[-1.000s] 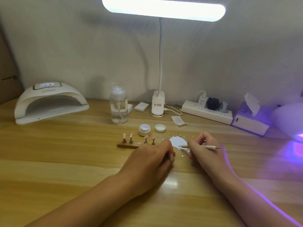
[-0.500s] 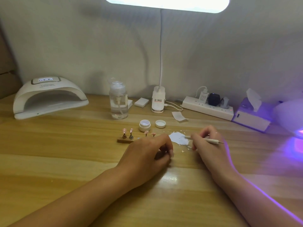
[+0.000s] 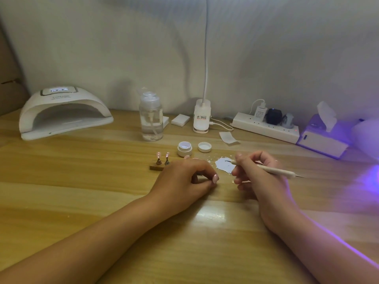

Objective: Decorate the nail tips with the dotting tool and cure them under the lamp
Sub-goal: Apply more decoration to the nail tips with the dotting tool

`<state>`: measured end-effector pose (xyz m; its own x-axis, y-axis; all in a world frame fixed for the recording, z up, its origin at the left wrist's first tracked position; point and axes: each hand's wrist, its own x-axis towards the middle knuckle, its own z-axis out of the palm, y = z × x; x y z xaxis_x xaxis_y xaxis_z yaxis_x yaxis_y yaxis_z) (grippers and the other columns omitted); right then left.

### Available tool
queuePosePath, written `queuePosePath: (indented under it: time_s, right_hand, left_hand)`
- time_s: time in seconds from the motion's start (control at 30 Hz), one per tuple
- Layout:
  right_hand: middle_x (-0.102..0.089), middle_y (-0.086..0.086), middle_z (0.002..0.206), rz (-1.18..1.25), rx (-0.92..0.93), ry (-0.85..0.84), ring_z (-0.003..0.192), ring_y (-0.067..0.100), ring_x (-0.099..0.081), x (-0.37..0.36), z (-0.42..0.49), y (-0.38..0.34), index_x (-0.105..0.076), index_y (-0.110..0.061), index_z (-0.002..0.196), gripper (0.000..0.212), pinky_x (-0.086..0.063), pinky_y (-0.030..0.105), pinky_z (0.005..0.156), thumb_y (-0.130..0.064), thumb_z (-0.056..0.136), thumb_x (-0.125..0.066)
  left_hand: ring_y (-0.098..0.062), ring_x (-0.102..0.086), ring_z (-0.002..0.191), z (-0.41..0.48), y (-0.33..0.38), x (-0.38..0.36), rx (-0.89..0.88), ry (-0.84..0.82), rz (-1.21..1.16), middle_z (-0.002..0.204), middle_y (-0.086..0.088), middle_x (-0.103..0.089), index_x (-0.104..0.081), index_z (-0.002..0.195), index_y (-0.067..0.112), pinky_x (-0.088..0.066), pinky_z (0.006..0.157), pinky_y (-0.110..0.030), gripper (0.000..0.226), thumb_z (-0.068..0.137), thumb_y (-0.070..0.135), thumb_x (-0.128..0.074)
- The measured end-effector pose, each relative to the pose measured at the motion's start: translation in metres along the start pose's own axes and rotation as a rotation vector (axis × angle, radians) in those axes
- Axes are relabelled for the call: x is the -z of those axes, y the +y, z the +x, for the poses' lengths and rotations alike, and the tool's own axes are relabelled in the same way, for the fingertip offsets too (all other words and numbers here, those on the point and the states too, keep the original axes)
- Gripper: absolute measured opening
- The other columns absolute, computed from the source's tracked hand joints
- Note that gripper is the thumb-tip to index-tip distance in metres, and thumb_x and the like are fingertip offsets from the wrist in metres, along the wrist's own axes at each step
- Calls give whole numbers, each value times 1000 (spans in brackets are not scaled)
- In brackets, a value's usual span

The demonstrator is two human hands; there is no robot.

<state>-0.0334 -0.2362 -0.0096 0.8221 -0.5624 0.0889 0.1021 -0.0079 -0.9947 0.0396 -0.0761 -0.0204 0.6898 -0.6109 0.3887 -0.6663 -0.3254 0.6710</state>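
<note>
Right hand (image 3: 260, 181), gripping the dotting tool (image 3: 274, 171), had moved its tip onto the white patch (image 3: 222, 167), centre of worktop (image 3: 82, 201); left hand (image 3: 180, 181) curled at the nail stand (image 3: 156, 168), grip indiscernible.

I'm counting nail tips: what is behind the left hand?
Two nail tips stand clear on the wooden strip; another tip peeks over the left hand. The strip's remainder is covered.

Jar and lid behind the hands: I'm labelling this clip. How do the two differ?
The jar is taller with thick walls; the lid is a shallow dish. The jar stands left, nearer the nail tips; the lid lies to its right, apart. Both are white, round, open side up on the table.
</note>
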Motion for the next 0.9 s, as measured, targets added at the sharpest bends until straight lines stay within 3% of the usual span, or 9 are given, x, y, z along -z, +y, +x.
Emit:
queuePosePath:
  time_s: [0.13, 0.43, 0.9]
  right_hand:
    - [-57, 4, 48, -92, 31, -31, 39, 10, -42, -2, -3, 1, -45, -18, 64, 27, -33, 18, 36, -9, 82, -62]
    - [-64, 8, 51, -168, 48, -83, 40, 10, -46, -5, -4, 1, -44, -17, 62, 26, -36, 16, 39, -11, 79, -63]
    - [-67, 9, 53, -186, 66, -109, 42, 8, -49, -4, -4, 3, -47, -15, 63, 24, -39, 16, 41, -9, 80, -63]
  left_hand:
    - [-1, -52, 56, 0, 1, 0, 6, -2, 0, 84, 21, -70, -71, 81, 31, -45, 97, -46, 10, 84, 22, -74]
    - [-2, -54, 56, 0, 4, 3, 11, -20, -13, 77, 25, -67, -65, 73, 39, -43, 99, -48, 25, 83, 19, -76]
    - [-5, -57, 57, 1, 3, 3, 21, -33, -36, 81, 17, -71, -69, 74, 33, -44, 98, -44, 18, 82, 19, -77]
